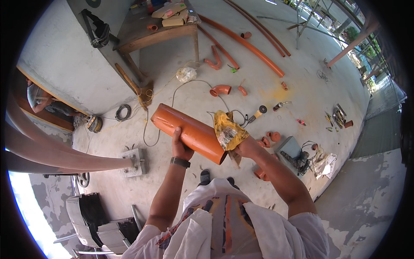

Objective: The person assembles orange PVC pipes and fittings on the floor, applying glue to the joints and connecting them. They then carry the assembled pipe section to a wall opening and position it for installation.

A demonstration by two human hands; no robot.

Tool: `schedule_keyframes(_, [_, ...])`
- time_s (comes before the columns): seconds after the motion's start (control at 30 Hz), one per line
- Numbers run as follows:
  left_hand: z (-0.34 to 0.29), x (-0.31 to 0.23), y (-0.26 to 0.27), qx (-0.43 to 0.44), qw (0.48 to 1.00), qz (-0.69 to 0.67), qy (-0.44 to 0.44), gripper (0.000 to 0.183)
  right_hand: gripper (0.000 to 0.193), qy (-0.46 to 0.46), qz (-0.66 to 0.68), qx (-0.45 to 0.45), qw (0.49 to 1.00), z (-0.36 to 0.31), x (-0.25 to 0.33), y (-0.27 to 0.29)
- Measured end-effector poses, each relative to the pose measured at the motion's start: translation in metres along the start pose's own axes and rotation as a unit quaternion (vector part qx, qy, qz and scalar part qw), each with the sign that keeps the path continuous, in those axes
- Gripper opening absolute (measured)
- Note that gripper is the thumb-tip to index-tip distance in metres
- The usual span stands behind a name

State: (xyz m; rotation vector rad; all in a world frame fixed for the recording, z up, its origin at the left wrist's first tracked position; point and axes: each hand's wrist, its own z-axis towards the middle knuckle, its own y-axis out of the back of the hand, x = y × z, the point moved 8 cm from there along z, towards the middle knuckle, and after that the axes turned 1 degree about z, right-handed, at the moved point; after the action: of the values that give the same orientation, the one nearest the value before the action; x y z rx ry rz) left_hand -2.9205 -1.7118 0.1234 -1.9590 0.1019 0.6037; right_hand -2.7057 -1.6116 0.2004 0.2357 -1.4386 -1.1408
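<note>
A short length of orange plastic pipe (185, 129) is held up in front of me, tilted, its far end to the upper left. My left hand (182, 146) grips it from below near the middle, with the thumb up along its side. A yellow, stained cloth (228, 130) lies against the near right end of the pipe. My right hand (246, 147) is closed on this cloth; the cloth covers part of its fingers.
Long orange pipes (246, 45) and pipe elbows (221, 90) lie across the concrete floor. An angle grinder (258, 113) with its cable is beyond my right hand. A wooden table (157, 36) stands at the back. Another person (41, 97) is at the far left.
</note>
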Motion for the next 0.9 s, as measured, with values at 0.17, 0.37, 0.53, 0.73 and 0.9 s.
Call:
schedule_keyframes(0.17, [0.007, -0.006, -0.013, 0.024, 0.999, -0.012, -0.04, 0.073, 0.043, -0.078, 0.131, -0.062, 0.986, -0.004, -0.019, -0.011])
schedule_keyframes(0.37, [0.025, -0.014, -0.024, 0.045, 0.996, -0.01, -0.075, 0.073, 0.027, -0.291, 0.571, -0.096, 0.761, -0.029, -0.019, -0.065])
schedule_keyframes(0.53, [0.032, -0.037, -0.013, 0.046, 0.986, 0.012, -0.16, 0.074, 0.027, -0.377, 0.584, -0.065, 0.716, -0.05, -0.035, -0.042])
schedule_keyframes(0.73, [0.03, -0.059, 0.003, -0.035, 0.968, 0.09, -0.231, 0.067, 0.024, -0.284, 0.315, -0.226, 0.877, -0.033, -0.035, 0.033])
schedule_keyframes(0.9, [0.031, -0.03, -0.003, -0.093, 0.97, 0.058, -0.217, 0.066, 0.042, -0.033, -0.087, -0.227, 0.969, 0.005, 0.069, 0.012])
